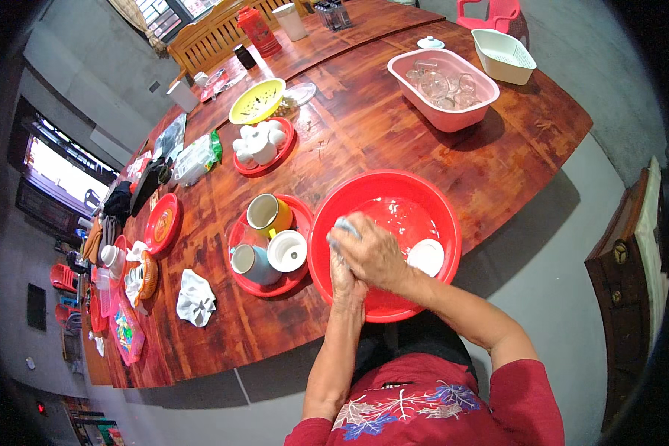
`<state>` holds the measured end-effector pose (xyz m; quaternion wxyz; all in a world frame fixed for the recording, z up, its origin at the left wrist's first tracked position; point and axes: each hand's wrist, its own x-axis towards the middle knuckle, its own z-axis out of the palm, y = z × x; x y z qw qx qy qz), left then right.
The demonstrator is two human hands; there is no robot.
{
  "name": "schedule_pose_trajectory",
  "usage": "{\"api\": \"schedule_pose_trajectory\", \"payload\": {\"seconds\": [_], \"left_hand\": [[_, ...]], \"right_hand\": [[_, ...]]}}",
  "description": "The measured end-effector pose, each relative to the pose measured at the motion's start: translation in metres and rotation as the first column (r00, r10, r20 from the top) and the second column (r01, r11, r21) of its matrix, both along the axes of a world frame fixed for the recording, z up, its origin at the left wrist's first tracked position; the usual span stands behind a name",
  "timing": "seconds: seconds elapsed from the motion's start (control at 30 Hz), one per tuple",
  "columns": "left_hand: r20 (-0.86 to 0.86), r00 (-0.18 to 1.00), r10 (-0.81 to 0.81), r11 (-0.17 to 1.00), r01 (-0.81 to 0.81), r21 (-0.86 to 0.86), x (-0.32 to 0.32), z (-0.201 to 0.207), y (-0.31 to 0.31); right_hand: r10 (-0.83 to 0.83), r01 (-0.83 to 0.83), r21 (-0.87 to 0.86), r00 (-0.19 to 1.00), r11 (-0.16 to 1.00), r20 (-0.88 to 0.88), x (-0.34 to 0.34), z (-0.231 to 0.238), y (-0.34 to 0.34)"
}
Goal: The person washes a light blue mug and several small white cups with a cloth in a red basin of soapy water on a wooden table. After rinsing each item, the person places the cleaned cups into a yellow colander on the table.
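Over a red basin [446, 204] with shallow water, my two hands are pressed together. My right hand [375, 253] is closed around a pale blue-white cloth [344, 227], which pokes out at the fingers. My left hand [343, 276] is under the right one, wrapped on the same bundle; its fingers are mostly hidden. A round white piece [426, 257], perhaps a lid or small dish, lies in the basin beside my right wrist. Left of the basin, a red tray [271, 291] bears a yellow mug [275, 215], a light blue mug [254, 264] and a white cup-like piece [287, 250].
White cups [260, 143] sit on a red plate farther back, near a yellow colander [257, 100]. A pink tub [453, 119] of glassware and a white basket [504, 58] stand far right. At left lie a crumpled white cloth [195, 298] and a red plate [161, 223].
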<state>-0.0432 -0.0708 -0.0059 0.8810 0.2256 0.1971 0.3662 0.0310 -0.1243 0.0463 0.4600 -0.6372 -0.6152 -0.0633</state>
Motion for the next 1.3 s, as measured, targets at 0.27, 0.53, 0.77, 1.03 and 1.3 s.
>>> {"api": "schedule_pose_trajectory", "payload": {"seconds": [0.27, 0.53, 0.77, 1.03, 1.3], "left_hand": [[-0.048, 0.999, -0.024, 0.982, 0.014, -0.190, 0.000, 0.016, 0.006], [-0.128, 0.992, 0.004, 0.946, -0.045, -0.321, -0.004, -0.005, 0.017], [0.318, 0.917, -0.243, 0.936, 0.307, -0.170, -0.009, -0.053, 0.020], [0.125, 0.974, -0.187, 0.921, 0.219, -0.322, 0.000, 0.001, 0.008], [-0.111, 0.947, -0.301, 0.953, 0.296, -0.061, -0.011, 0.016, 0.006]], "right_hand": [[-0.319, 0.365, -0.415, 0.931, 0.833, 0.177, 0.083, -0.055, 0.017], [0.113, -0.189, -0.532, 0.979, 0.826, -0.172, 0.081, -0.033, -0.015], [0.106, -0.106, -0.012, 0.970, 0.994, 0.220, 0.003, -0.008, -0.040], [0.080, -0.079, -0.018, 0.994, 0.997, 0.068, 0.020, 0.026, -0.015], [0.015, -0.006, -0.241, 0.999, 0.971, 0.035, 0.080, -0.006, 0.014]]}}
